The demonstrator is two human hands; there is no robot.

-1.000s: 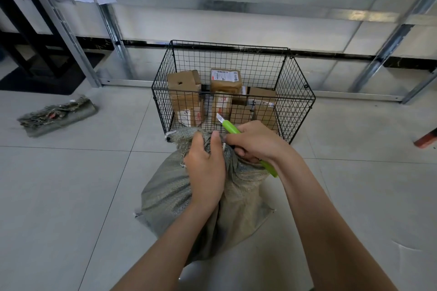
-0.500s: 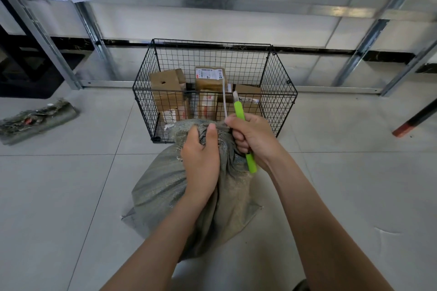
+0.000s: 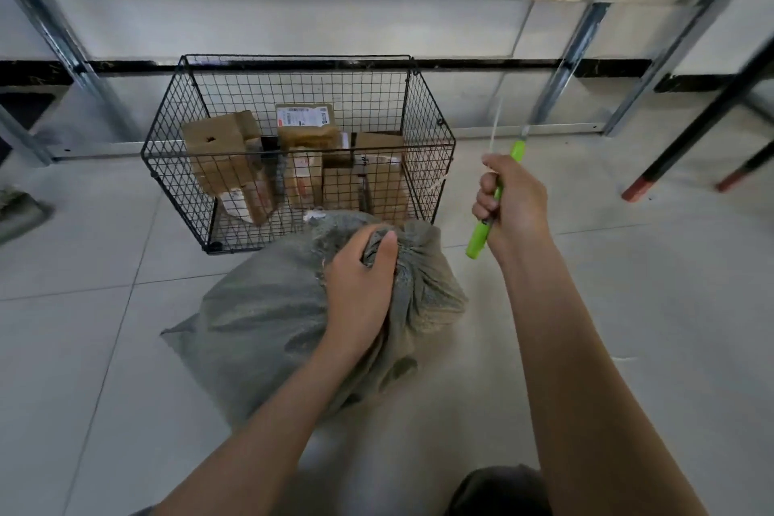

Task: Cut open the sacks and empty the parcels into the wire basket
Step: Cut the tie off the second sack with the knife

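Sack (image 3: 268,306) on floor touching wire basket (image 3: 176,180) front, neck bunched in left hand (image 3: 360,285) fist; right hand (image 3: 513,201), fingers clamped on green knife (image 3: 477,241) and apparently a thin white strip (image 3: 494,130), has swung clear of the neck, so tie looks cut, tipping next.

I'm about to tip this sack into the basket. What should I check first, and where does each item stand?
1. Left hand grips the sack by its neck: ok.
2. Knife held in right hand, off to the side and clear of the sack: ok.
3. Blade retracted: cannot tell, blurred.
4. Sack mouth open: not ok, it is bunched under the grip.
5. Wire basket open-topped and just beyond the sack: ok.
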